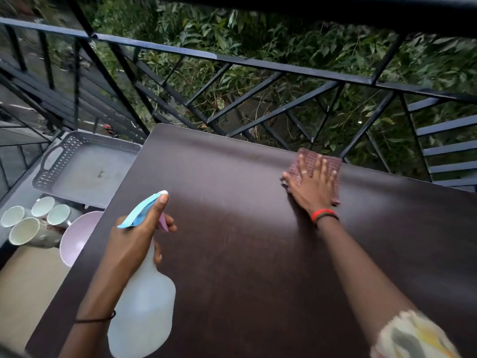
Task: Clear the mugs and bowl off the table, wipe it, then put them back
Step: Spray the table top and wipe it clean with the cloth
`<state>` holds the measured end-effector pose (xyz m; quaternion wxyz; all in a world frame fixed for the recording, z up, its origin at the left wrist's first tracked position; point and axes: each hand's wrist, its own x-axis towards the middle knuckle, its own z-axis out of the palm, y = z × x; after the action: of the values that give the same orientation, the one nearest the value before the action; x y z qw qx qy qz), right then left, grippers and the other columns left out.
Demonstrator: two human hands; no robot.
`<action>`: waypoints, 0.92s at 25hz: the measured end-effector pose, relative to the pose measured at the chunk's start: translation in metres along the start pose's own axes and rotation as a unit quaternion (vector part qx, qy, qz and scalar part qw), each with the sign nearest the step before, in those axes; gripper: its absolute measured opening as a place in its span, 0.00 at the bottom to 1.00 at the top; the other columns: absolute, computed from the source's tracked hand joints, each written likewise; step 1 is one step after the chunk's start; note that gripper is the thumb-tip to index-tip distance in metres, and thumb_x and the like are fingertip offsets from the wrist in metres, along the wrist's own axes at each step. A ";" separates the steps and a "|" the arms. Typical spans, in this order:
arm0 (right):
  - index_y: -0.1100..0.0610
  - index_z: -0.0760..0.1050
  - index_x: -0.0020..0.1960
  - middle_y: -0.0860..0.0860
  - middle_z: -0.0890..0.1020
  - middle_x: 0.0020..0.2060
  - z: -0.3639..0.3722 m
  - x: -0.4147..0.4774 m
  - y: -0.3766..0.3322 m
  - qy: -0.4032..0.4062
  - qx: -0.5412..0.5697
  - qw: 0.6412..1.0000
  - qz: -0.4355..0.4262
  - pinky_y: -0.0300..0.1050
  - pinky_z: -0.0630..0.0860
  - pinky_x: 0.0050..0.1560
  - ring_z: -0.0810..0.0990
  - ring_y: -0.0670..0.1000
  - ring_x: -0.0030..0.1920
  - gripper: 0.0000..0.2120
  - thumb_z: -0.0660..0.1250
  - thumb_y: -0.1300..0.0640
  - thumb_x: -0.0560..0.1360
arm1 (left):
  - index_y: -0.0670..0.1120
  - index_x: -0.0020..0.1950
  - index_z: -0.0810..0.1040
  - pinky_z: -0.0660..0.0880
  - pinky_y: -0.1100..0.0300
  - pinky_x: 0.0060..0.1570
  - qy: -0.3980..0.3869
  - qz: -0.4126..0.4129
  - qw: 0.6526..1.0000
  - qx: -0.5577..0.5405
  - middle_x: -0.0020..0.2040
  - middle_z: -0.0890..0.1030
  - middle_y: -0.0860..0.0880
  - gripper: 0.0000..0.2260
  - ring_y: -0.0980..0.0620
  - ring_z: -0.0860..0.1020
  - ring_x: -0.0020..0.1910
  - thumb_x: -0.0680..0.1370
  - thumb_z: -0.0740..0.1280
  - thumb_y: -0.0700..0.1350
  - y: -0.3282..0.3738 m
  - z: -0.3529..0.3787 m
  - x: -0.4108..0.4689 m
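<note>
Two hands in view. Right hand (313,184): fingers (319,165) spread flat, pressing a maroon cloth (334,164) onto the dark table (245,254). Left hand (134,236): fingers curled round a spray bottle (147,293). Left of that hand, below the table: four mugs (33,223), pink bowl (77,236), grey tray (87,171).

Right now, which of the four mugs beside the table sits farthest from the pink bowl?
The leftmost mug, at the outer edge of the group; every other one stands closer to the bowl.

bowl (77,235) half hidden by table (245,254), sleeve (413,337) blurred
</note>
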<state>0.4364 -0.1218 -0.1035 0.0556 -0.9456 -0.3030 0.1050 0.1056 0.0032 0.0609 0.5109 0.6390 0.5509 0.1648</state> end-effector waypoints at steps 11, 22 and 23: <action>0.45 0.58 0.76 0.57 0.59 0.76 0.075 -0.272 -0.105 -0.027 0.022 0.948 -0.317 0.60 0.51 0.72 0.53 0.56 0.77 0.40 0.59 0.29 0.69 | 0.47 0.31 0.78 0.73 0.54 0.31 0.004 -0.012 1.000 -0.001 0.39 0.84 0.47 0.29 0.28 0.81 0.37 0.67 0.65 0.74 -0.027 -0.057 -0.015; 0.46 0.55 0.77 0.60 0.55 0.76 0.052 -0.151 -0.116 0.005 -0.040 0.993 -0.107 0.63 0.47 0.74 0.51 0.60 0.77 0.38 0.45 0.28 0.72 | 0.45 0.30 0.76 0.71 0.57 0.29 0.002 -0.015 1.000 -0.013 0.39 0.84 0.48 0.30 0.38 0.75 0.21 0.68 0.64 0.73 -0.066 -0.118 -0.026; 0.45 0.55 0.77 0.60 0.54 0.76 0.059 -0.159 -0.142 0.001 -0.030 0.991 -0.130 0.63 0.47 0.74 0.50 0.60 0.77 0.38 0.47 0.29 0.72 | 0.44 0.31 0.76 0.71 0.57 0.29 0.003 -0.017 1.000 -0.012 0.39 0.84 0.47 0.30 0.42 0.73 0.19 0.69 0.64 0.73 -0.068 -0.123 -0.027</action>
<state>0.2167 -0.0975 -0.1111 0.0406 -0.8995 -0.4264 0.0863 -0.0349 0.0288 0.0656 0.5194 0.6228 0.5614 0.1645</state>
